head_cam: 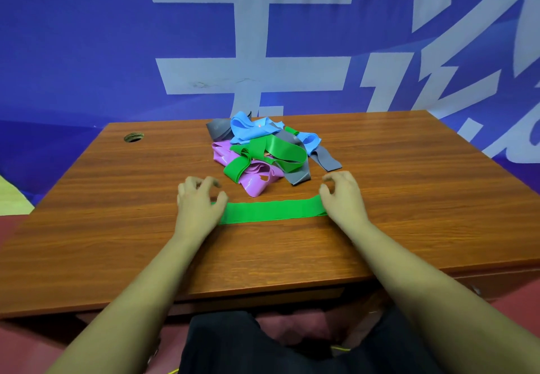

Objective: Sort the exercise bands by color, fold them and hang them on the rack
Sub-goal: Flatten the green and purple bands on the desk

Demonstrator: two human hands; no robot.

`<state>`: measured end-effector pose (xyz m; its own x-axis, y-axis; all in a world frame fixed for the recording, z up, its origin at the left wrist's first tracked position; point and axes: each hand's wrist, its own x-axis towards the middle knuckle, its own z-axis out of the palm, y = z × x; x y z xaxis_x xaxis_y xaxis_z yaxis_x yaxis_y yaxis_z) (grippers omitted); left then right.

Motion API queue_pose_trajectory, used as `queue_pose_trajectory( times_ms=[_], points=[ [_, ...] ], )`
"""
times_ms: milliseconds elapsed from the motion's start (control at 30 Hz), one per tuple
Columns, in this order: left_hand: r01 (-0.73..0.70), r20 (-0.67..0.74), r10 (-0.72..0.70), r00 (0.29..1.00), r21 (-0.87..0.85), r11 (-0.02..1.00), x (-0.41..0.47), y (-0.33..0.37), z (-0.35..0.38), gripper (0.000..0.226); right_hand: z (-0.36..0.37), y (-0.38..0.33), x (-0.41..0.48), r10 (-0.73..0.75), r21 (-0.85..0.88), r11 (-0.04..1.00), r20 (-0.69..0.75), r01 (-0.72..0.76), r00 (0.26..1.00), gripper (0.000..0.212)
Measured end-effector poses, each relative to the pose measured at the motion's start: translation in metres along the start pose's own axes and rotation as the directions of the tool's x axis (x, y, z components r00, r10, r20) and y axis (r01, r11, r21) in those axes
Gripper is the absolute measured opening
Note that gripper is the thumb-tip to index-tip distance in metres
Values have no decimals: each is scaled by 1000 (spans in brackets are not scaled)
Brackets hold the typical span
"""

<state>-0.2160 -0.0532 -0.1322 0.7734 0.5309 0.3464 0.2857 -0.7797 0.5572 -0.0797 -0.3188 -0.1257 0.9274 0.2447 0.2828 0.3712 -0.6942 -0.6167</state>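
Green rubber lies flat under both hands: one green band (pixel 271 211) is stretched out lengthwise on the tabletop (pixel 409 198), near the person's edge. The left hand (pixel 198 207) rests on its left end, palm down, fingers curled and lifted, grip released so far as I can tell. The right hand (pixel 343 195) sits at the right end the same way, heel near the band, fingers arched above the wood, pinching nothing that shows. Neither hand is clenched; both seem to be pressing or smoothing rather than holding.

Just beyond the flat band, toward the middle of the tabletop, sits the unsorted pile (pixel 267 151): another green strip looped over pink, pale blue and grey bands, all tangled together. No rack is in view, so where the folded bands will hang cannot be told.

By my reading, this is the start of the fold on the first green band. Risks from here:

- With loose grips, the springy strip may slide or curl back when one end is lifted, giving a crooked fold.
- Ends brought together unevenly would leave the fold lopsided for hanging.
- A hand reaching forward could catch the pink loop just beside the band and drag the pile onto it.
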Motion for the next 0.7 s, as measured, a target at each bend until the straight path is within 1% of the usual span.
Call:
queue_pose_trajectory(
  times_ms=[67, 133, 233, 300, 367, 433, 467, 500, 567, 600, 700],
  points=[
    [-36, 26, 36, 999, -15, 999, 21, 14, -1, 26, -1, -15, 17, -11, 5, 1000, 57, 10, 998, 29],
    [-63, 83, 65, 994, -23, 998, 42, 28, 2, 23, 1, -28, 34, -29, 1, 1000, 97, 29, 995, 30],
    [-122, 145, 121, 982, -8, 993, 68, 44, 9, 25, 9, -46, 51, -51, 20, 999, 169, 48, 984, 34],
    [-164, 194, 165, 967, -19, 986, 80, 52, 16, 27, 17, -56, 58, -105, 36, 994, 243, 100, 964, 38],
    [-189, 266, 195, 944, -47, 981, 86, 57, 23, 24, 28, -62, 60, -177, 53, 984, 318, 169, 932, 40],
    [-245, 338, 255, 906, -72, 967, 86, 53, 32, 17, 39, -63, 60, -233, 70, 972, 372, 223, 899, 43],
    [-268, 386, 278, 880, -81, 960, 84, 49, 36, 19, 44, -61, 60, -246, 75, 969, 394, 236, 885, 44],
    [-283, 435, 291, 852, -86, 955, 83, 43, 40, 28, 49, -59, 60, -254, 70, 966, 415, 248, 874, 46],
    [-304, 506, 303, 808, -83, 949, 79, 30, 47, 47, 56, -55, 60, -263, 36, 960, 449, 277, 854, 42],
    [-306, 520, 306, 797, -89, 948, 77, 24, 49, 51, 58, -53, 60, -266, 13, 956, 458, 293, 848, 37],
    [-313, 504, 334, 796, -129, 941, 76, 14, 51, 47, 63, -50, 63, -264, -17, 954, 429, 300, 864, 19]
  ],
)
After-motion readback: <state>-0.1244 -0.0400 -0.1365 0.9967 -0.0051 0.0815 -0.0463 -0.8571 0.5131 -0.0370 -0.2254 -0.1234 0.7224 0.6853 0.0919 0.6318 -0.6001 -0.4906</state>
